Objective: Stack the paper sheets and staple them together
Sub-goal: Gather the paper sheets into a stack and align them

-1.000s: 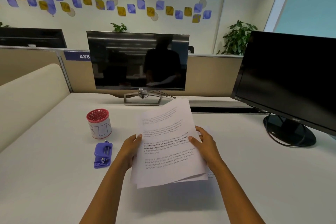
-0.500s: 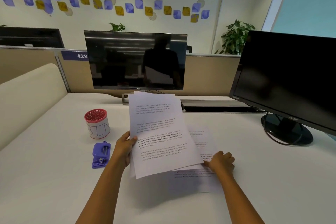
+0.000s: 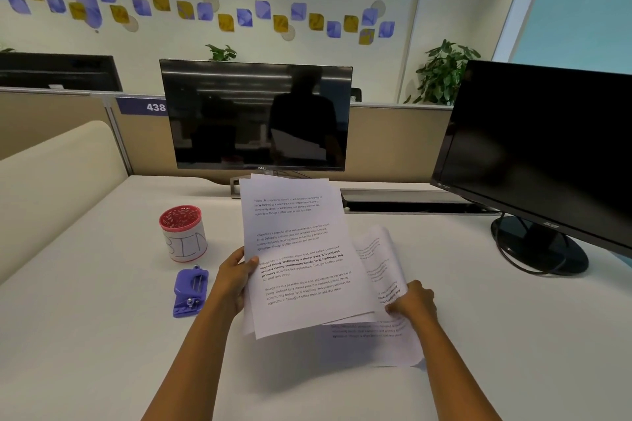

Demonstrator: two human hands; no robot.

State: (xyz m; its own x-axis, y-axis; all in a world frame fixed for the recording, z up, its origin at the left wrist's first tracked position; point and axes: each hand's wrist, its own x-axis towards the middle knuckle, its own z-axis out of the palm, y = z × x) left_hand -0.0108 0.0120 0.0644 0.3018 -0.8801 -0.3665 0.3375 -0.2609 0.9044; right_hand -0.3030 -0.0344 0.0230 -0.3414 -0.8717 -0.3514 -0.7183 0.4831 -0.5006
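My left hand (image 3: 236,278) grips the left edge of a small stack of printed white sheets (image 3: 301,249), held tilted above the desk. To the right, another printed sheet (image 3: 383,270) curls upward off the desk, pinched at its right edge by my right hand (image 3: 413,302). One more sheet (image 3: 393,345) appears to lie flat beneath it. A purple stapler (image 3: 189,292) lies on the desk left of my left hand, untouched.
A red-topped white cup marked "BIN" (image 3: 183,232) stands behind the stapler. A Dell monitor (image 3: 256,116) stands at the desk's back. A second black monitor (image 3: 547,154) with a round base (image 3: 540,244) stands at the right. A beige partition (image 3: 51,181) borders the left.
My right hand let go of the held stack, dropped to the desk and has taken hold of a loose sheet, lifting its edge so it curls. The left hand keeps the stack raised.
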